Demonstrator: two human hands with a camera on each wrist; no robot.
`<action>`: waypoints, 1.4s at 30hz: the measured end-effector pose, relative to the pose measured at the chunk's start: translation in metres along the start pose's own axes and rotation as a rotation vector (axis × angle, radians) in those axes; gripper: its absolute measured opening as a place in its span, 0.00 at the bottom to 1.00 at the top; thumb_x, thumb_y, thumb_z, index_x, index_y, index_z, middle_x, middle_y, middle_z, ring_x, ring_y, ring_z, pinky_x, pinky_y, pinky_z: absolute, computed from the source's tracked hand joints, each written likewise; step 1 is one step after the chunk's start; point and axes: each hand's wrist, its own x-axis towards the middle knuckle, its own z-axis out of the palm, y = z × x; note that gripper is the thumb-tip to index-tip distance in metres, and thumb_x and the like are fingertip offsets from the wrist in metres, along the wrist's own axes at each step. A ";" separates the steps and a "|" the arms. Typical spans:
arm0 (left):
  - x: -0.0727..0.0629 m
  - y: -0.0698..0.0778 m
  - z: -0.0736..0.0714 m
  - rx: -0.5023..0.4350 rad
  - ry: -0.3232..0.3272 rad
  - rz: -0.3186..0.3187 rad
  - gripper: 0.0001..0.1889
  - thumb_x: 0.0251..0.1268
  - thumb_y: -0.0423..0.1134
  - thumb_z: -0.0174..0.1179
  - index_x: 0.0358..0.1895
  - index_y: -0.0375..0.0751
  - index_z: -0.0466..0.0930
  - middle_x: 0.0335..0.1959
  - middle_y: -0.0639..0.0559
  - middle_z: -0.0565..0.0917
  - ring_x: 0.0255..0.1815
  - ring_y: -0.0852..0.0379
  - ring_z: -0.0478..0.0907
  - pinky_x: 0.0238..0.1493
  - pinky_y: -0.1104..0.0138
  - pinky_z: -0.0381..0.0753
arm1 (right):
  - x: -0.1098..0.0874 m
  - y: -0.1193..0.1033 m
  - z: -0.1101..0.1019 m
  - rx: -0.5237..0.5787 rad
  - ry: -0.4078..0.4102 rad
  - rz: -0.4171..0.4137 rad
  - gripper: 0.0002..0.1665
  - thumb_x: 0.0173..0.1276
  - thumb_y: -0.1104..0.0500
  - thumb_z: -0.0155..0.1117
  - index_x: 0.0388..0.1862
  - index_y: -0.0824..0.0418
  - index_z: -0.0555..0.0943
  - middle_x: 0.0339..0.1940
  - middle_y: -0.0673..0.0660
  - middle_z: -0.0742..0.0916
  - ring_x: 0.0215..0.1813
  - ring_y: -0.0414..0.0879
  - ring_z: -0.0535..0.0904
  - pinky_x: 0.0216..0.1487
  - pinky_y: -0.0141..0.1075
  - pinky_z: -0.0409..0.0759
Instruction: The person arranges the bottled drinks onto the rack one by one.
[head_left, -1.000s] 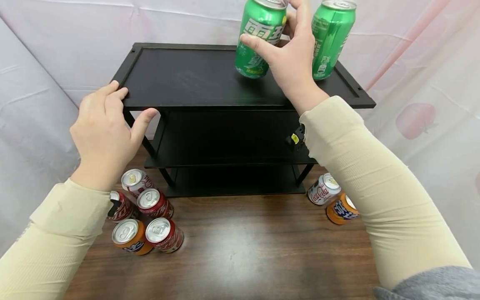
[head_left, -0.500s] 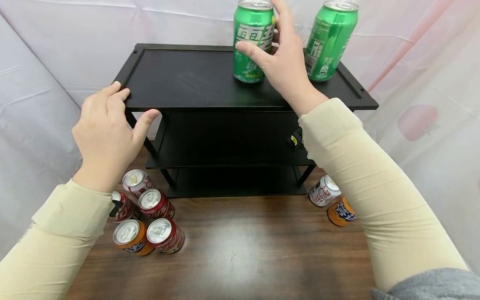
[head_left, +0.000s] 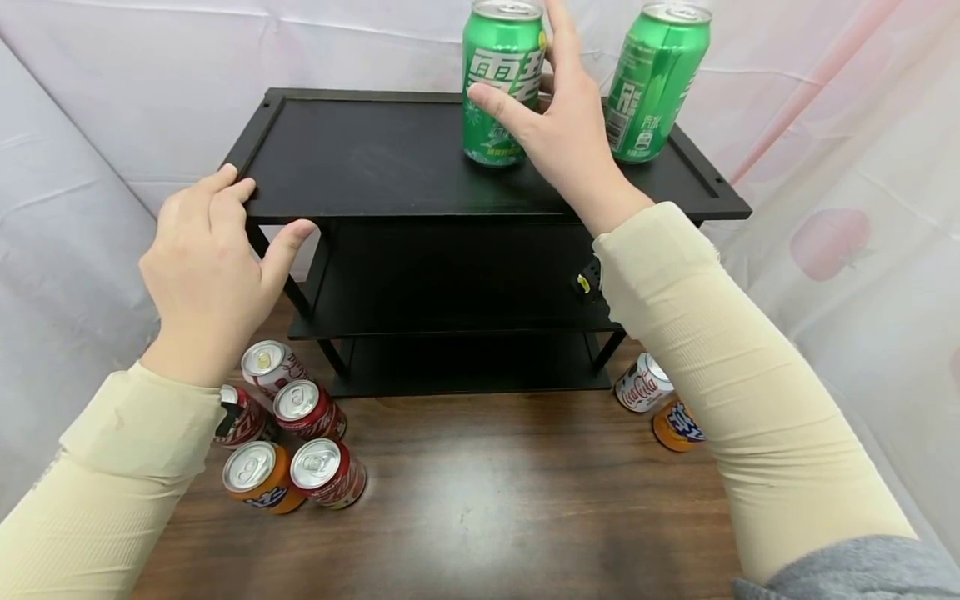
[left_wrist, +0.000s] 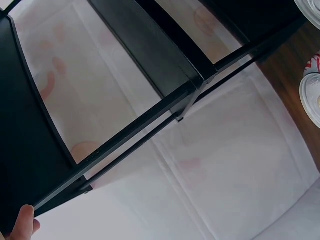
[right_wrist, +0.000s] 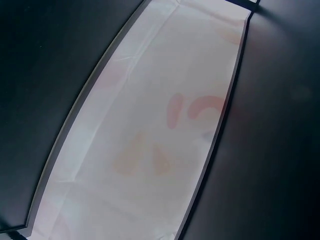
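Observation:
My right hand (head_left: 566, 137) is round a green Sprite can (head_left: 495, 125), thumb across its front and fingers at its right and back side. That can stands upright on the top board of a black three-tier shelf (head_left: 360, 154). A second green can (head_left: 651, 92) stands to its right, apart from it. My left hand (head_left: 213, 258) rests on the top board's left front corner, thumb held out in front. In the left wrist view a fingertip (left_wrist: 24, 220) touches the shelf's edge. The right wrist view has only the shelf boards (right_wrist: 280, 130) and cloth, with no fingers.
On the wooden table (head_left: 480, 500), several cans stand left of the shelf, among them an orange can (head_left: 281, 487) and a red can (head_left: 341, 479). A white Coca-Cola can (head_left: 641, 385) and an orange can (head_left: 677, 427) stand to the right. White cloth (head_left: 150, 50) hangs behind.
My right hand has moved the green can left and down onto the top board, away from the other green can. In the last half second it barely shifts. My left hand stays put.

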 end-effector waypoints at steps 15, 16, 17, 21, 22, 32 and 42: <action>0.000 -0.001 0.005 0.000 -0.009 0.004 0.46 0.65 0.75 0.43 0.57 0.30 0.79 0.63 0.43 0.80 0.59 0.34 0.77 0.28 0.36 0.74 | -0.014 0.001 -0.011 0.257 0.144 0.021 0.46 0.68 0.61 0.65 0.80 0.55 0.55 0.72 0.51 0.74 0.64 0.44 0.77 0.66 0.32 0.73; 0.000 -0.001 0.005 0.000 -0.009 0.002 0.46 0.65 0.75 0.43 0.57 0.31 0.79 0.63 0.43 0.80 0.59 0.34 0.77 0.28 0.36 0.74 | -0.016 0.001 -0.012 0.290 0.155 0.035 0.46 0.67 0.62 0.65 0.80 0.54 0.56 0.71 0.51 0.75 0.63 0.45 0.77 0.65 0.33 0.73; 0.000 -0.002 0.005 -0.001 -0.010 0.000 0.46 0.64 0.75 0.43 0.57 0.31 0.79 0.63 0.43 0.80 0.59 0.34 0.77 0.28 0.35 0.74 | -0.017 0.001 -0.012 0.320 0.164 0.049 0.45 0.67 0.62 0.65 0.79 0.54 0.57 0.70 0.52 0.76 0.63 0.46 0.77 0.65 0.33 0.74; -0.001 -0.003 0.005 -0.003 -0.005 -0.003 0.46 0.64 0.75 0.44 0.57 0.31 0.80 0.63 0.44 0.80 0.59 0.34 0.77 0.28 0.35 0.74 | -0.021 0.001 -0.014 0.416 0.185 0.091 0.42 0.67 0.63 0.65 0.78 0.55 0.60 0.67 0.55 0.78 0.61 0.49 0.78 0.65 0.32 0.73; -0.001 -0.003 0.005 -0.004 -0.002 -0.004 0.46 0.64 0.75 0.44 0.57 0.31 0.80 0.63 0.44 0.81 0.59 0.34 0.77 0.28 0.35 0.74 | -0.023 0.001 -0.014 0.429 0.187 0.097 0.42 0.67 0.63 0.65 0.77 0.55 0.61 0.67 0.56 0.79 0.61 0.49 0.78 0.66 0.32 0.73; 0.001 -0.005 0.005 -0.003 0.001 -0.008 0.48 0.63 0.77 0.42 0.57 0.31 0.80 0.62 0.44 0.81 0.59 0.34 0.78 0.30 0.35 0.74 | -0.038 0.002 -0.017 0.557 0.249 0.054 0.35 0.66 0.66 0.65 0.71 0.59 0.68 0.55 0.57 0.83 0.53 0.49 0.82 0.62 0.38 0.77; 0.001 -0.004 0.005 -0.003 0.002 -0.005 0.47 0.64 0.76 0.42 0.57 0.31 0.80 0.62 0.44 0.81 0.59 0.34 0.77 0.28 0.36 0.74 | -0.058 -0.001 -0.022 0.586 0.263 0.052 0.32 0.65 0.68 0.65 0.68 0.61 0.71 0.49 0.57 0.85 0.46 0.49 0.84 0.58 0.38 0.80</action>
